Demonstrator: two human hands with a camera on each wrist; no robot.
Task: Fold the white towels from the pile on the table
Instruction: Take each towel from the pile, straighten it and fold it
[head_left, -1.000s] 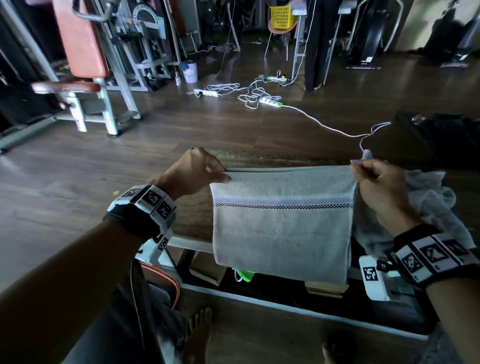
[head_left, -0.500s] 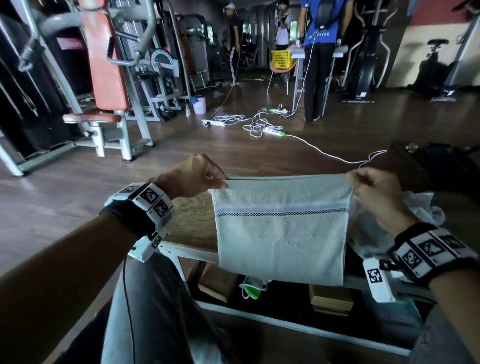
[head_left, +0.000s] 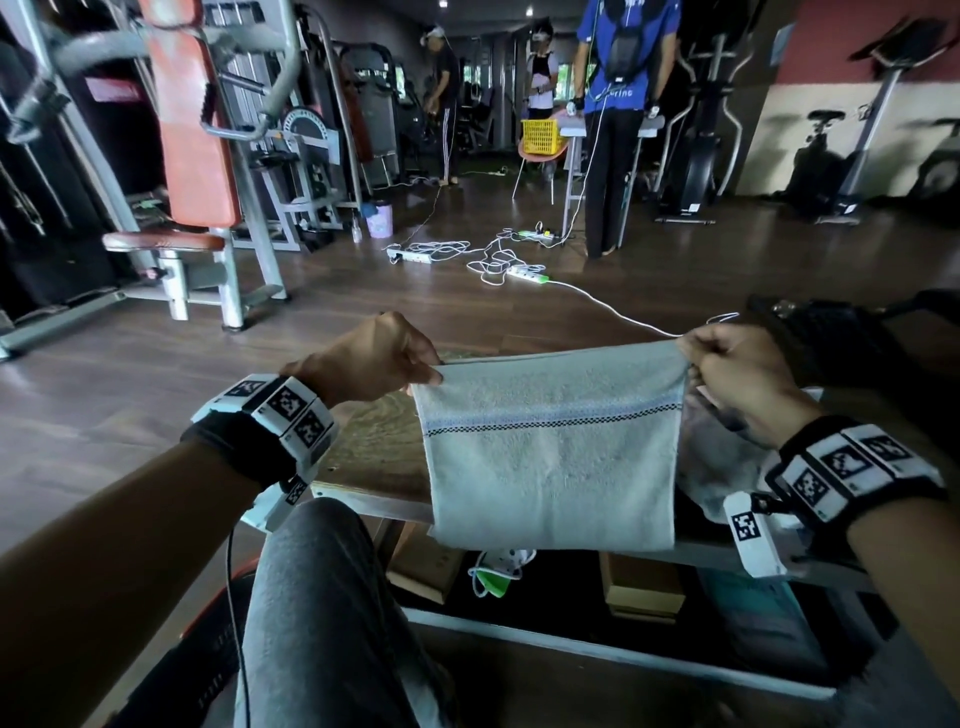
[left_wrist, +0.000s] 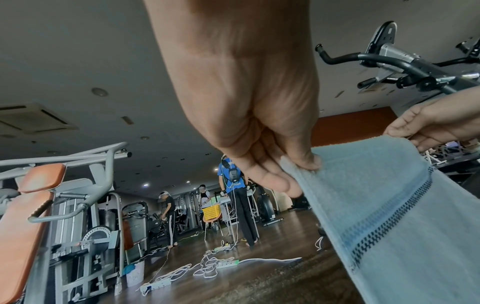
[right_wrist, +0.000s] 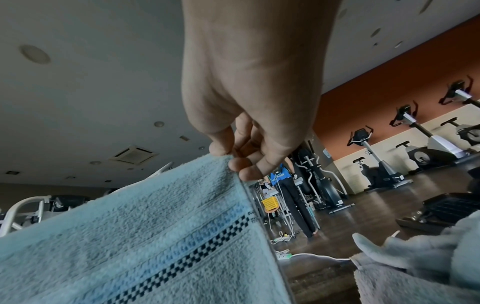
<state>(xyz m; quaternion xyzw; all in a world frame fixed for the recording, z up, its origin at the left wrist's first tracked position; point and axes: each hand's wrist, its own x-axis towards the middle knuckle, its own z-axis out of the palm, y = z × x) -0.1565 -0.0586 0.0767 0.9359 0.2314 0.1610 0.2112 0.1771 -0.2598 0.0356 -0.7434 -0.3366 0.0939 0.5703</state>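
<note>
Nubby matt terry-cloth towel (head_left: 550, 457), worn matt wood table (head_left: 374, 447), glossy wood-plank floor (head_left: 675, 260)

towel (head_left: 550, 457) between hands, pile (head_left: 727, 467) right, on table (head_left: 374, 447)

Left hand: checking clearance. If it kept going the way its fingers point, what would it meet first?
The left hand points rightward along the towel edge, so probably the right hand.
</note>
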